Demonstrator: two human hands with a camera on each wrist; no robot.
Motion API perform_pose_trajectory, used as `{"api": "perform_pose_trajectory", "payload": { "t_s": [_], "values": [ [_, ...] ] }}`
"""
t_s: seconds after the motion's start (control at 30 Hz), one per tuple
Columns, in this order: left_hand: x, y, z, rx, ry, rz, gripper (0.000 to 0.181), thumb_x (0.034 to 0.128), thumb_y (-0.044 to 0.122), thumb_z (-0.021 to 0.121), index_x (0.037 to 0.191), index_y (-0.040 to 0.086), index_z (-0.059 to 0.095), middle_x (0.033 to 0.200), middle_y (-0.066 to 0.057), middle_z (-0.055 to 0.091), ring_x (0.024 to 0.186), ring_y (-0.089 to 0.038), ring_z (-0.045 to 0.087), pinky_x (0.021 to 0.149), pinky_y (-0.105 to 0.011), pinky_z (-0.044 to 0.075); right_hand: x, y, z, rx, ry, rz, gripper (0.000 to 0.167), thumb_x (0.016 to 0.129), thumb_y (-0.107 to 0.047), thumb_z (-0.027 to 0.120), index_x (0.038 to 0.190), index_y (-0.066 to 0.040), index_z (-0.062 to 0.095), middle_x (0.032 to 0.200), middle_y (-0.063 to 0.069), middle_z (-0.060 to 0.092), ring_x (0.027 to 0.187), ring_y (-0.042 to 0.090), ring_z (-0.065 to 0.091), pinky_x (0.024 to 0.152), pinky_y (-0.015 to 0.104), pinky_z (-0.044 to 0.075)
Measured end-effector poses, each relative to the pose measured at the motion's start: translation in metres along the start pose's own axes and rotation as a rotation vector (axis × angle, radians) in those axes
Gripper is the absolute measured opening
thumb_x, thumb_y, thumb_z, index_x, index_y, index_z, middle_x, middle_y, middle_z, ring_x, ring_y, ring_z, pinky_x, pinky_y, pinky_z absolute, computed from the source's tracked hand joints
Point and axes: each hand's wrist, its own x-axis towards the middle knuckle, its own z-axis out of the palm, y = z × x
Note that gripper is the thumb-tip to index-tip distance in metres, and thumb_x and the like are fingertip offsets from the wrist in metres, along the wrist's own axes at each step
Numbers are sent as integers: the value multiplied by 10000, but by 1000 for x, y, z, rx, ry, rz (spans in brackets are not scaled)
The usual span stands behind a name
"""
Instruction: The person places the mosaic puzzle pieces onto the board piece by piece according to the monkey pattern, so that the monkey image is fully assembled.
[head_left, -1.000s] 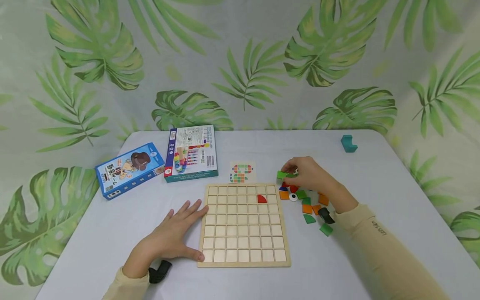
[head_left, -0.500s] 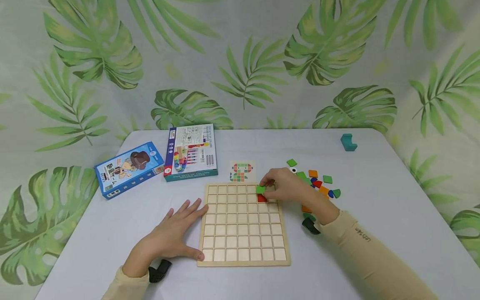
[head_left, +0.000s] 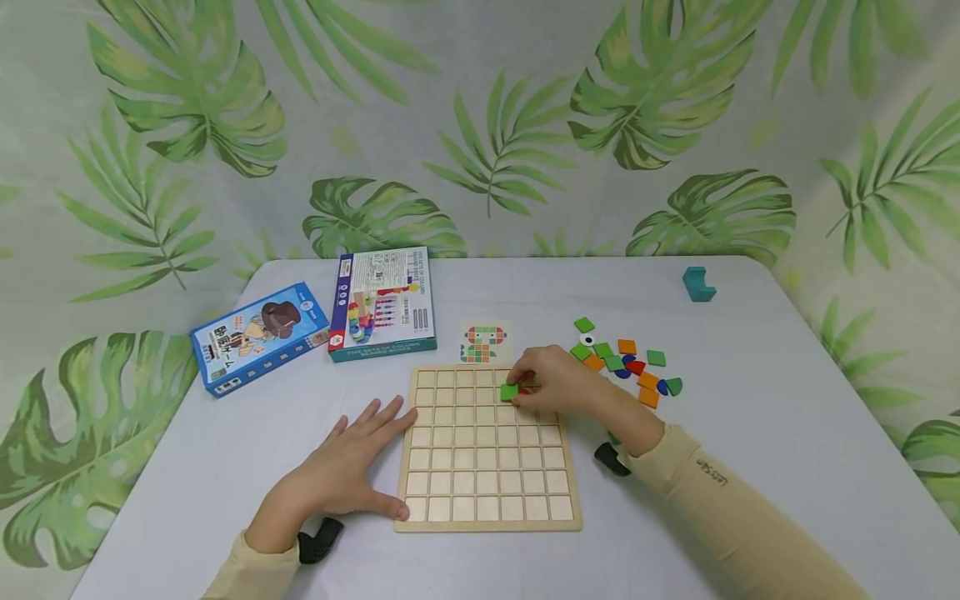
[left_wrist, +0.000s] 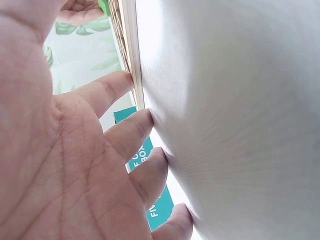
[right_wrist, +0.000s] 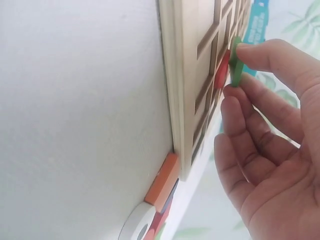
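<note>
A wooden grid board [head_left: 487, 527] lies flat in the middle of the table. My left hand [head_left: 345, 467] is spread beside it, with fingers and thumb touching its left edge. Over the upper right of the board, my right hand [head_left: 562, 379] pinches a green square tile [head_left: 509, 392] between thumb and fingers; in the right wrist view the tile [right_wrist: 236, 62] stands just off the grid. A red quarter-round tile [right_wrist: 221, 70] sits in a cell beside it, mostly covered by my fingers in the head view. Behind the board lies a pattern card [head_left: 486, 343].
Right of the board are scattered loose tiles, among them an orange tile [head_left: 648, 380], a white eye-like ring [head_left: 587, 340] and a green tile [head_left: 656, 358]. A blue box [head_left: 258, 337] and a bead-game box [head_left: 382, 304] lie back left. A teal block [head_left: 698, 284] stands back right.
My right hand has carried the green square tile from the loose pile leftward onto the board area, to a cell left of the red tile. My left hand has stayed put.
</note>
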Motion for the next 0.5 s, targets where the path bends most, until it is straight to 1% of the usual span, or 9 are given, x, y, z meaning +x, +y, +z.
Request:
{"api": "perform_pose_trajectory", "payload": {
  "t_s": [0.17,0.5],
  "values": [
    [0,0,0,5,1,1,1274,646,650,959,1691,229,364,1809,-71,223,1674,-449,143,1273,-810,103,2,-2,1,-4,-15,1,168,925,-185,852,1058,-91,811,1005,-4,734,856,86,629,795,200,575],
    [1,-2,1,11,-5,-2,1275,645,646,962,1692,237,361,1811,-65,218,1678,-442,137,1272,-812,104,3,-5,2,-7,-26,7,172,932,-193,843,1075,-102,814,1013,-13,728,853,92,609,795,216,560]
  ]
}}
